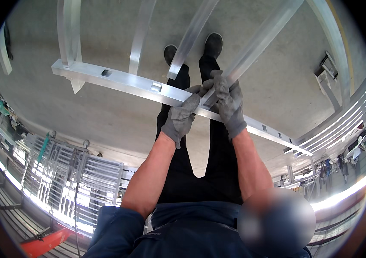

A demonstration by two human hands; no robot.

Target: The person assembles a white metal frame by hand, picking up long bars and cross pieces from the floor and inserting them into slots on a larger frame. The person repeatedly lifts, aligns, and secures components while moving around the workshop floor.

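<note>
A long silver metal rail (127,84) with rectangular slots runs across in front of me, sloping down to the right. My left hand (181,118), in a grey glove, is closed around the rail near its middle. The gloved right hand (230,103) wraps around a silver metal bar (264,38), close to its lower end. That end meets the rail between my hands; whether it sits inside a slot, I cannot tell. Left of it, another bar (193,36) ends just short of the rail. A further bar (142,38) reaches down to the rail's far edge.
At the rail's left end stands a wide metal upright (69,34); a curved-looking bar (335,47) is at the right. Metal racks (71,167) fill the lower left, above an orange beam (45,243). A small stand (327,77) rests on the concrete floor (105,116).
</note>
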